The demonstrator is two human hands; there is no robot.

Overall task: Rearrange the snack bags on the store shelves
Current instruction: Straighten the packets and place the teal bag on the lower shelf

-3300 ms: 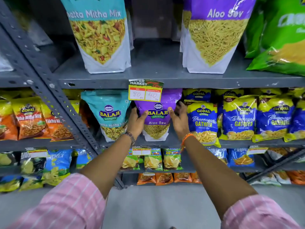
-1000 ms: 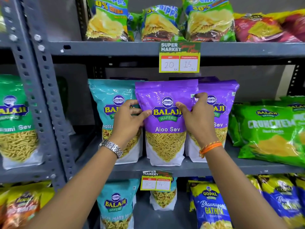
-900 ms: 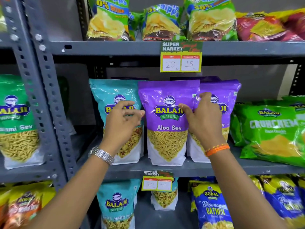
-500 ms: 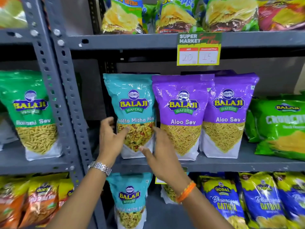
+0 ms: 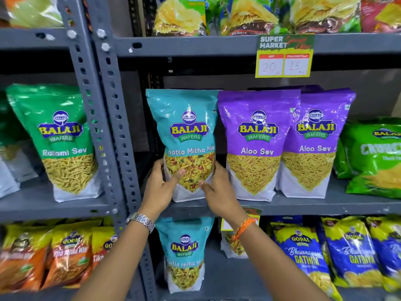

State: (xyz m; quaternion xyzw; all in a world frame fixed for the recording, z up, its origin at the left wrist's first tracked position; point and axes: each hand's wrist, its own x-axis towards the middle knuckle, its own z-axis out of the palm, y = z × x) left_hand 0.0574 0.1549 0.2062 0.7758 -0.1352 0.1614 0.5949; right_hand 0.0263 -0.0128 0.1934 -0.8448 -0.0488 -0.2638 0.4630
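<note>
A teal Khatta Mitha Mix bag point(image 5: 186, 131) stands upright on the middle shelf point(image 5: 303, 205). My left hand point(image 5: 161, 187) clasps its lower left side, thumb across the front. My right hand point(image 5: 219, 189) clasps its lower right side. To its right stand two purple Aloo Sev bags, one point(image 5: 257, 144) touching the teal bag and another point(image 5: 316, 142) beside it. A second teal bag point(image 5: 184, 253) stands on the shelf below.
A grey perforated upright point(image 5: 115, 118) rises left of the teal bag. Beyond it stands a green Ratlami Sev bag point(image 5: 58, 140). Green Crunchem bags point(image 5: 373, 157) lie at right. A price tag point(image 5: 284, 57) hangs from the upper shelf. Blue Gathiya bags point(image 5: 325, 255) fill the lower right.
Both hands left the purple Aloo Sev bag standing on the middle shelf, moved left and down, and now grip the lower part of the teal bag.
</note>
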